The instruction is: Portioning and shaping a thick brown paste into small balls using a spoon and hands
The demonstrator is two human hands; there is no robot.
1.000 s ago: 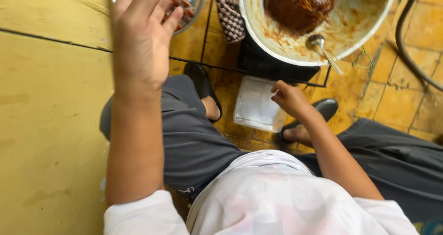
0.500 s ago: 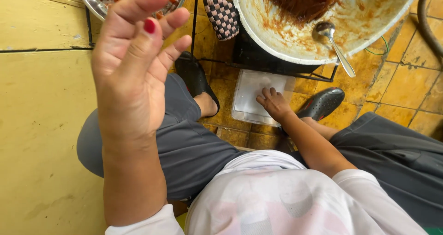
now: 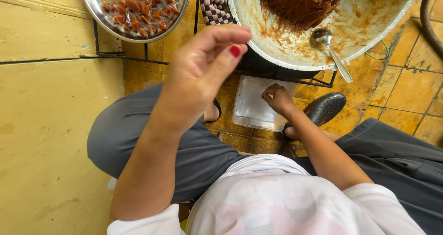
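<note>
The right hand (image 3: 277,98) presses its fingers onto the stack of clear wrappers (image 3: 258,107) on the floor, perhaps pinching one. The left hand (image 3: 203,73) hovers half-curled, empty. The tray of wrapped sweets (image 3: 138,9) is partly filled; much brown paste (image 3: 300,2) remains in the pan.

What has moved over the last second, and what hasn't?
The right hand went down from above the knee to the stack of clear sheets on the floor and now touches it. The left hand stayed raised but closed from spread fingers to a pinch. The spoon still rests in the big pan.
</note>
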